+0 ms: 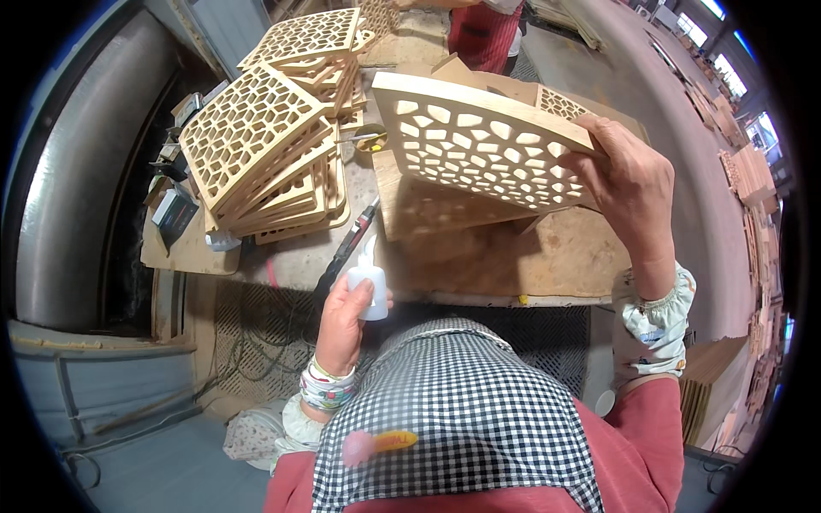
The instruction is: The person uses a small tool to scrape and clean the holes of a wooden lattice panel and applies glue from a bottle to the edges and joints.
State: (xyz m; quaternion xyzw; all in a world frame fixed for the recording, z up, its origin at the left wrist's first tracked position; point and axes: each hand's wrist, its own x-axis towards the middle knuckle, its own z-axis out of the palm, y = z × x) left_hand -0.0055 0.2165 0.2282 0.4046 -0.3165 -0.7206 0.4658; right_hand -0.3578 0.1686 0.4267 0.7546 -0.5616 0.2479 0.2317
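My left hand [344, 318] is closed round a small white squeeze bottle [368, 293], nozzle pointing up, just off the table's near edge. With my right hand [626, 175] I grip the right end of a pale wooden lattice panel [479, 141], cut through with irregular rounded openings. The panel is raised and tilted over a flat wooden board [445, 209] on the worktable. Close to the bottle lies a slim, dark pen-shaped tool [349, 244] with a thick cord. My right thumb shows on the panel's face; the other fingers are partly hidden behind it.
Stacks of similar lattice panels [248, 137] lean on the table's left side. A small round dish [372, 139] with something yellow stands between them and the board. Small boxes [175, 209] sit at the far left. Another person in a red striped garment [485, 36] stands across the table.
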